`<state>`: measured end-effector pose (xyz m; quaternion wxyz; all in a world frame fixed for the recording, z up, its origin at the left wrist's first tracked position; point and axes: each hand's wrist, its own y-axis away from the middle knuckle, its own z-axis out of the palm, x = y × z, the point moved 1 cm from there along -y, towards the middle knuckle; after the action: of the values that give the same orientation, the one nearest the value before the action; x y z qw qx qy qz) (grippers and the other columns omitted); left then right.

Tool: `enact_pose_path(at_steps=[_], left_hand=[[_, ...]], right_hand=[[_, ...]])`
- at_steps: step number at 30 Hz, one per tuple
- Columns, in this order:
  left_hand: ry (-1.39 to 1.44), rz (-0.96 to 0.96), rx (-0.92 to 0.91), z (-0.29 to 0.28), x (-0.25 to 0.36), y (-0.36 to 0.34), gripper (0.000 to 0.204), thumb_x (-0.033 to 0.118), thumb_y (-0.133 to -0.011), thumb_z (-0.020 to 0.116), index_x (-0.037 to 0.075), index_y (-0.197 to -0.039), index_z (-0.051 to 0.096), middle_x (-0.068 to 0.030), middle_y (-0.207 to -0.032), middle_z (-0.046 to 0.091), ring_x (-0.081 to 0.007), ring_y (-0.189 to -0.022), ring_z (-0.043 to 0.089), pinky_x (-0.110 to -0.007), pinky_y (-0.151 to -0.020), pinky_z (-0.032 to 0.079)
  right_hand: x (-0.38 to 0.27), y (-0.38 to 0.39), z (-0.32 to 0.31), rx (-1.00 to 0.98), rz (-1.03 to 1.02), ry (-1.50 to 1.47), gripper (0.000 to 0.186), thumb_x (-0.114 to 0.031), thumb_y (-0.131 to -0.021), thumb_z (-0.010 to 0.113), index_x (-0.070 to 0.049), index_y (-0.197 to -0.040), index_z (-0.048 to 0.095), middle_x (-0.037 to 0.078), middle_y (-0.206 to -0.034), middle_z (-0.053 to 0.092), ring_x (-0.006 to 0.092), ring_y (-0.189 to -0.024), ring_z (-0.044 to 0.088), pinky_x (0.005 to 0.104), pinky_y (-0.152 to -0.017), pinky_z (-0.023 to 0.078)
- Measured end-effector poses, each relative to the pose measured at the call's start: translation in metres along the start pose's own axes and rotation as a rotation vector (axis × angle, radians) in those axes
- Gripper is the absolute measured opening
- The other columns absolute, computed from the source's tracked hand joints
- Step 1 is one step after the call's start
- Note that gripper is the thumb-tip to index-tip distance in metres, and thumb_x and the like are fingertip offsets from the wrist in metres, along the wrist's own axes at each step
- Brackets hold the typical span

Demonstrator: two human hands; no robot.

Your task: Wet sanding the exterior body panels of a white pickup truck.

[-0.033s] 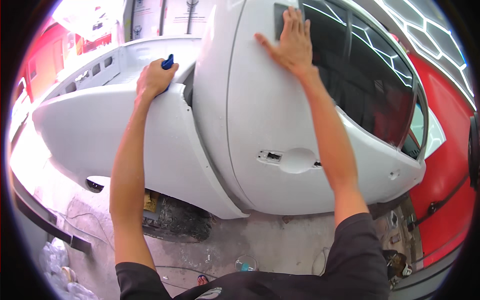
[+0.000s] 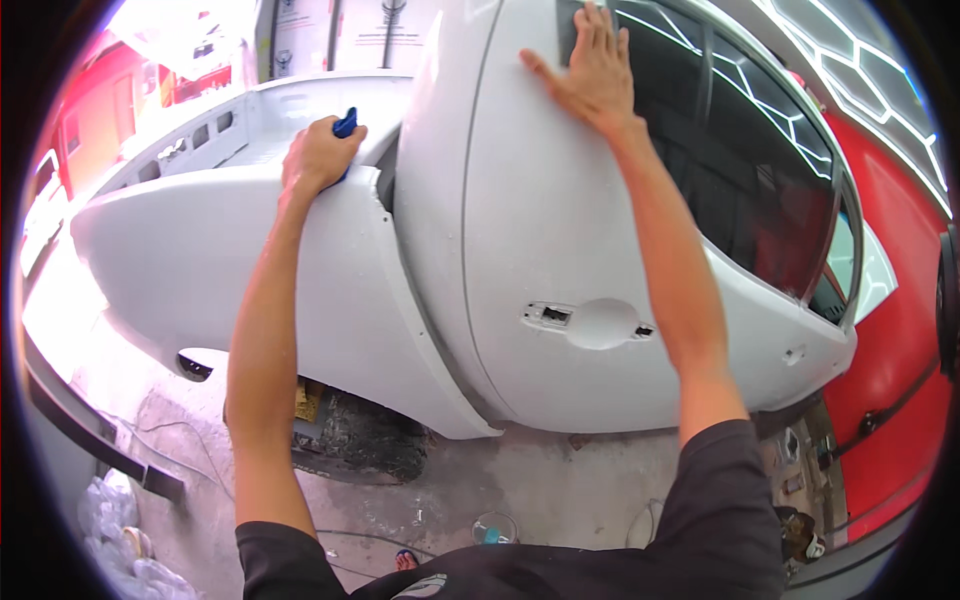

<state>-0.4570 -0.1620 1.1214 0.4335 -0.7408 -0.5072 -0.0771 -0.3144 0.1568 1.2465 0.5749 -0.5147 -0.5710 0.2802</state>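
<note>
Nearest in, a dark tyre (image 2: 372,440) sits under the white bed panel (image 2: 190,235), with the white door (image 2: 545,235) off to the right. Farther up, the left hand (image 2: 320,155) is at the panel's top edge, fingers curled around a blue cloth (image 2: 346,123), just left of the gap beside the cab. The cloth pokes out past the fist on its far side, with a bit showing nearer too, so I'd call its long axis roughly near-to-far (most of it's hidden, so grain of salt). Right hand (image 2: 597,80) is well apart, farther and right: empty, fingers extended, palm against the door beside the dark window (image 2: 760,150).
</note>
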Motion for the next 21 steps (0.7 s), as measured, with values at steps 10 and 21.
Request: enact_pose_path(at_steps=[10,21], left_hand=[[-0.012,-0.031,-0.028,-0.015,-0.001,0.002,0.051,0.055,-0.088,0.064,0.008,-0.107,0.073,-0.0184,-0.104,0.075,-0.0374,-0.1,0.07,-0.046,-0.089,0.052],[-0.026,-0.006,0.003,-0.017,0.002,0.004,0.056,0.057,-0.089,0.063,0.007,-0.112,0.073,-0.0204,-0.106,0.074,-0.0384,-0.101,0.069,-0.046,-0.089,0.051]], right_hand=[[-0.021,0.029,-0.012,0.015,0.001,-0.054,0.102,-0.079,-0.087,0.058,-0.004,-0.152,0.036,0.018,-0.165,0.03,0.0299,-0.156,0.024,0.0499,-0.128,0.015],[-0.033,0.03,-0.025,-0.18,0.101,0.019,0.119,-0.085,-0.089,0.041,0.01,-0.158,0.021,0.026,-0.167,0.021,0.0376,-0.157,0.014,0.0463,-0.129,0.011]])
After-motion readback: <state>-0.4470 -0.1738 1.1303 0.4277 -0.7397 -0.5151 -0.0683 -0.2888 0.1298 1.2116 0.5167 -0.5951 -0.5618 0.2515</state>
